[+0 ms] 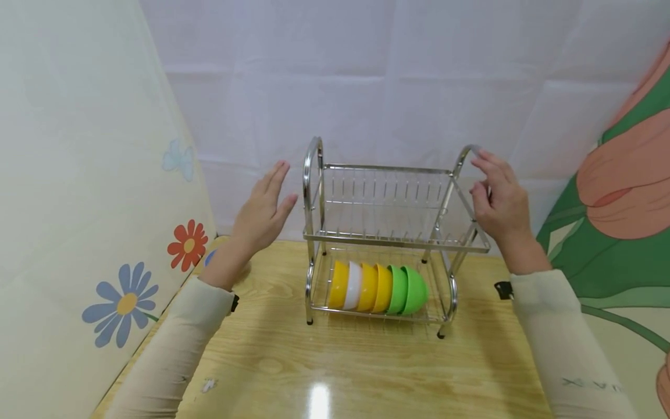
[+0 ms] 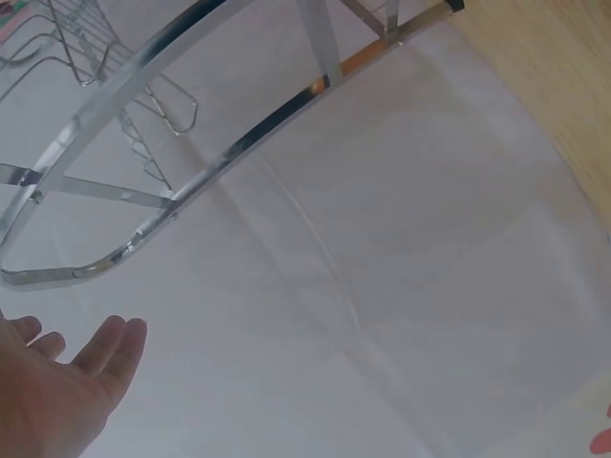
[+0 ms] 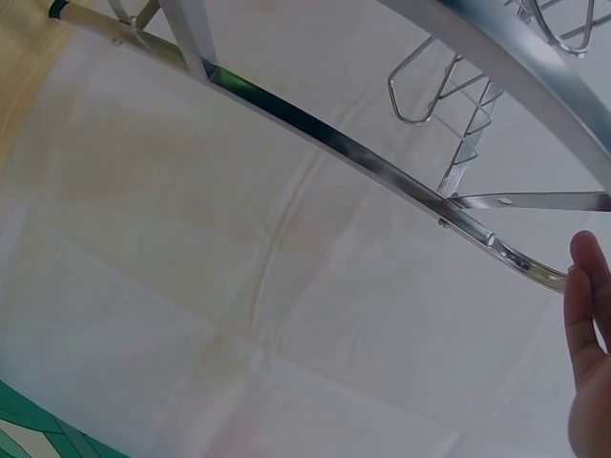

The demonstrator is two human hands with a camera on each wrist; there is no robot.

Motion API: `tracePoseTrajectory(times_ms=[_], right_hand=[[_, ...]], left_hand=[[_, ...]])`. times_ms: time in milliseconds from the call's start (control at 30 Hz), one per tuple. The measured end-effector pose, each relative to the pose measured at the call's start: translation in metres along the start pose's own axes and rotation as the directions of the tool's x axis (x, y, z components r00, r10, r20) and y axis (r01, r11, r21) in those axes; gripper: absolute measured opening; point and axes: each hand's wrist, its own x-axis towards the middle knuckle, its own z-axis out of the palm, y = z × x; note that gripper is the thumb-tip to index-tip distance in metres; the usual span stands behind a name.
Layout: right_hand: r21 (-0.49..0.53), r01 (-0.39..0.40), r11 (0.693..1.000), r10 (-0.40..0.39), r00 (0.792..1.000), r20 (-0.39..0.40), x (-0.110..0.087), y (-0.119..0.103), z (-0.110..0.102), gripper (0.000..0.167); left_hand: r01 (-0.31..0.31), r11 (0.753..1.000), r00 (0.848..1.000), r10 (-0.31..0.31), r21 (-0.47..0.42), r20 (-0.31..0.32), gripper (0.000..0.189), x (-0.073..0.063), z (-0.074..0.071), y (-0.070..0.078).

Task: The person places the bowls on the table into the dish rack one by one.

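A two-tier chrome dish rack (image 1: 398, 240) stands on the wooden table against the white backdrop. Bowls lie on their sides, nested in a row along its lower tier: yellow bowls (image 1: 368, 288), a white bowl (image 1: 353, 286) and green bowls (image 1: 416, 292). The rack's upper tier holds nothing. My left hand (image 1: 262, 212) hovers left of the rack, fingers extended and thumb apart; the left wrist view shows a gap between it and the metal frame (image 2: 258, 129). By the top right curved end, my right hand (image 1: 499, 201) has loosely bent fingers; whether their tips touch the tube is unclear.
The wooden tabletop (image 1: 272, 361) extends in front of the rack. Beside my left forearm, a partly hidden round object with blue (image 1: 210, 257) sits near the back left edge. Flower-printed panels (image 1: 125, 302) border both sides.
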Motion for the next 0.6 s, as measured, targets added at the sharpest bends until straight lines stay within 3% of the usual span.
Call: tracePoseTrajectory(times_ms=[400, 600], right_hand=[[0.022, 0.009, 1.0, -0.008, 0.999, -0.038, -0.001, -0.002, 0.003, 0.039], [0.018, 0.01, 1.0, -0.009, 0.999, -0.036, -0.001, -0.003, 0.003, 0.039]], left_hand=[[0.02, 1.0, 1.0, -0.02, 0.014, 0.014, 0.073, -0.02, 0.0, -0.032], [0.073, 0.997, 0.996, -0.074, 0.024, 0.046, 0.074, -0.03, 0.002, -0.049]])
